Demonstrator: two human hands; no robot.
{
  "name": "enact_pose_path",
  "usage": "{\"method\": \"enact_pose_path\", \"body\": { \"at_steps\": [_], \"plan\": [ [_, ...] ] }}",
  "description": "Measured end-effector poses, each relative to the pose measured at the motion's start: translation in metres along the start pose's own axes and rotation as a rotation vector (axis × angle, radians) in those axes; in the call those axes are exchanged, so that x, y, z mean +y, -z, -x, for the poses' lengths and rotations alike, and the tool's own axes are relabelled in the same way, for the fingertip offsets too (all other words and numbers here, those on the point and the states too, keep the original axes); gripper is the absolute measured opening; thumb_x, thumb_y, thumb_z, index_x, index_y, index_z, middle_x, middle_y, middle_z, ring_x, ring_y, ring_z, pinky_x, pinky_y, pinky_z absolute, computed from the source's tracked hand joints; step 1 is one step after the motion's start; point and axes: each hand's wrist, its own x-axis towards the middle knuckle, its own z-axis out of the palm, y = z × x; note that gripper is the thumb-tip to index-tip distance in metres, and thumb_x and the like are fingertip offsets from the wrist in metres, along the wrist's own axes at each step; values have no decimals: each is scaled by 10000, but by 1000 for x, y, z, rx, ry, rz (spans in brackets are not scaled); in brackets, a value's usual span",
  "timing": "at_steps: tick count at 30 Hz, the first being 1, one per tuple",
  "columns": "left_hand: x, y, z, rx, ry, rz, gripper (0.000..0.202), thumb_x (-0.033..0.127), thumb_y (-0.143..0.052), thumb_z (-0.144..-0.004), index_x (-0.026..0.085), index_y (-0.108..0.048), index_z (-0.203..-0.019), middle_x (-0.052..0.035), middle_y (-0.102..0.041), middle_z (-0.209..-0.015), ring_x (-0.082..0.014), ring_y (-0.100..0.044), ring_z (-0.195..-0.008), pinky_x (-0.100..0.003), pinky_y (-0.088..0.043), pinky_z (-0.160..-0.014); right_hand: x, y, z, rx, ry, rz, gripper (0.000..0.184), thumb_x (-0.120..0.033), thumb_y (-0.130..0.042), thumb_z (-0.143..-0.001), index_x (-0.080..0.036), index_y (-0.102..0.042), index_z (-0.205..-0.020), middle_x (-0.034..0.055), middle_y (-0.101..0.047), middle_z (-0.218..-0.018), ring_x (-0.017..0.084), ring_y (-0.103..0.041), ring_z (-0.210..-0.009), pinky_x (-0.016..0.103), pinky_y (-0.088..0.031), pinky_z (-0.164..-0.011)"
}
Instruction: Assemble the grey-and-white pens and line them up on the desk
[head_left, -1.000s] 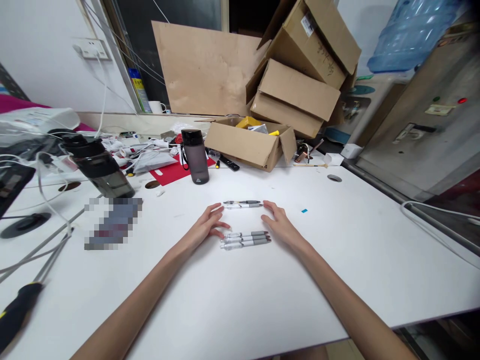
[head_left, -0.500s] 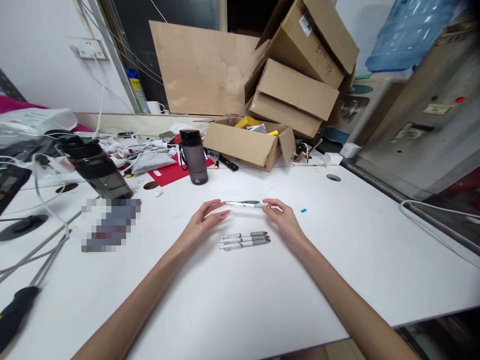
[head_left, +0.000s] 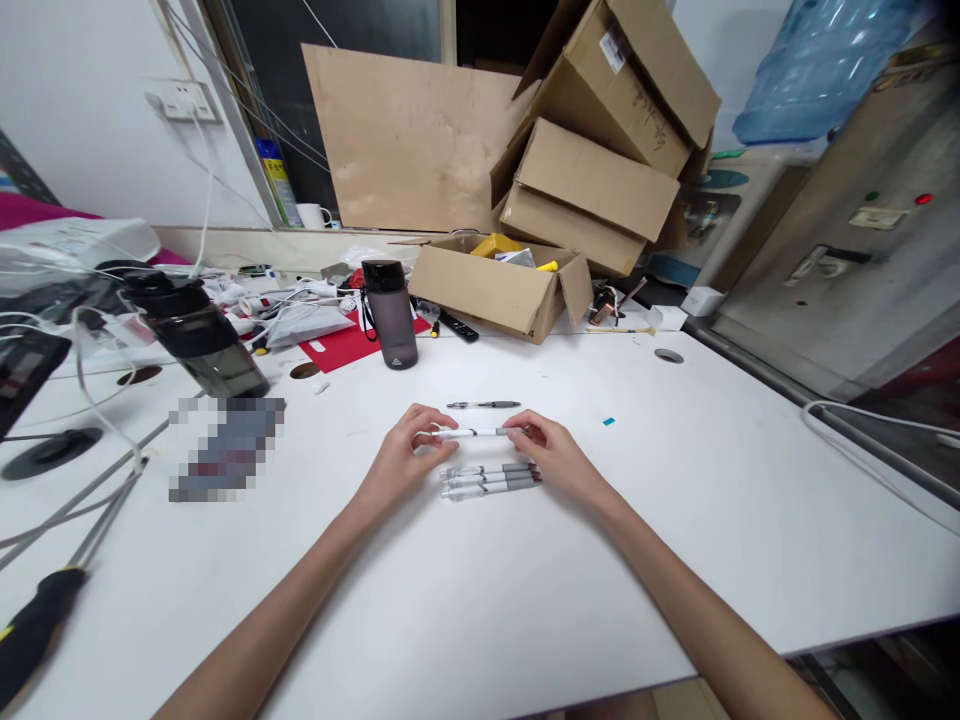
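The left forearm and right forearm are bare as far up as the view reaches, long and slim, tapering evenly to narrow wrists. The left hand and right hand are bare too, slender-fingered and smooth-backed; the nails are too small to make out.

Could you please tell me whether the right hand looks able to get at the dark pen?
Probably yes: the dark pen lies just beyond the right hand, with nothing visible in between, though that hand is holding a white pen by its grey end.
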Motion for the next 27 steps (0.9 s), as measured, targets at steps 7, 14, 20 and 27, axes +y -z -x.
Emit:
{"method": "enact_pose_path", "body": {
  "at_steps": [7, 14, 20, 27],
  "plan": [
    [10, 0, 4, -79, 39, -77, 228, 434, -615, -959, 236, -689, -1044, -28, -718, -1004, -228, -638, -934, -329, -469, -852, -10, 1, 8, -77, 41, 210, 345, -441, -398, -1059, -238, -627, -901, 0, -662, -899, 184, -570, -809, 294, -398, -724],
    [11, -1, 2, -200, 108, 60, 405, 500, -515, -987, 194, -744, -1121, -36, -691, -818, -223, -601, -820, -312, -459, -773, -3, -1, 3, -46, 184, 431, 297, -271, -355, -1063, -246, -564, -853, 19, -621, -847, 216, -542, -824, 325, -398, -767],
    [6, -4, 0, -241, 201, 163, 452, 562, -525, -977, 165, -741, -954, 7, -550, -636, -161, -484, -628, -283, -390, -636, -5, -7, 3, 19, 287, 580, 298, -128, -331, -1025, -237, -475, -789, 31, -576, -788, 225, -496, -771, 347, -383, -764],
    [7, 1, -1, -285, 284, 219, 488, 620, -550, -936, 166, -715, -872, 9, -520, -595, -130, -387, -528, -275, -314, -529, -9, -12, 5, 41, 353, 639, 309, -195, -320, -1074, -238, -485, -817, 51, -606, -823, 235, -501, -803, 367, -374, -762]
  ]
}}
